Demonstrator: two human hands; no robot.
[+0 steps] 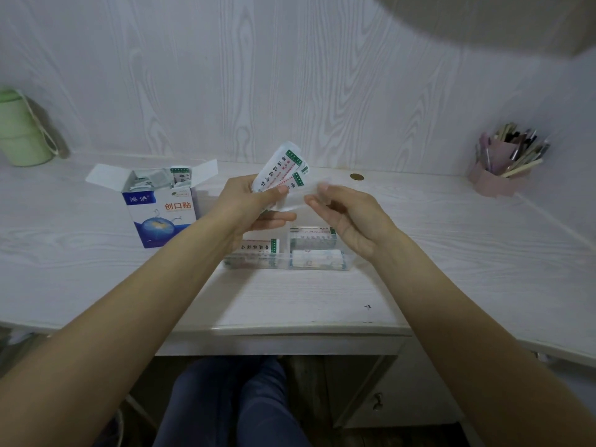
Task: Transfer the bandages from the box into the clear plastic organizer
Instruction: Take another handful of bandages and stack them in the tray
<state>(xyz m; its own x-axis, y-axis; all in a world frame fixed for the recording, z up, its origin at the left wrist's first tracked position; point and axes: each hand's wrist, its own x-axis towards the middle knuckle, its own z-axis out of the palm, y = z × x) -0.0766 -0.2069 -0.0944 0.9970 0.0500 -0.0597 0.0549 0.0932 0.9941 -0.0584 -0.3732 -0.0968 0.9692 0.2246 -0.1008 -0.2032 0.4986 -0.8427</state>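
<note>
Knees show below the desk [290, 304]. Beyond, the left hand [248, 204] pinches a stack of bandages [279, 167] above the organizer [287, 264]; the right hand [345, 214], fingers loose, touches it. Square the stack first, then lower it flat into a free compartment. Far left, the box [161, 214] holds more.

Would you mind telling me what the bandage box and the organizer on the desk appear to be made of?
The bandage box looks like thin printed cardboard with a slight sheen: its top flaps are folded open and creased. The organizer seems to be clear, glossy hard plastic, since the bandage packets inside show through its walls.
</note>
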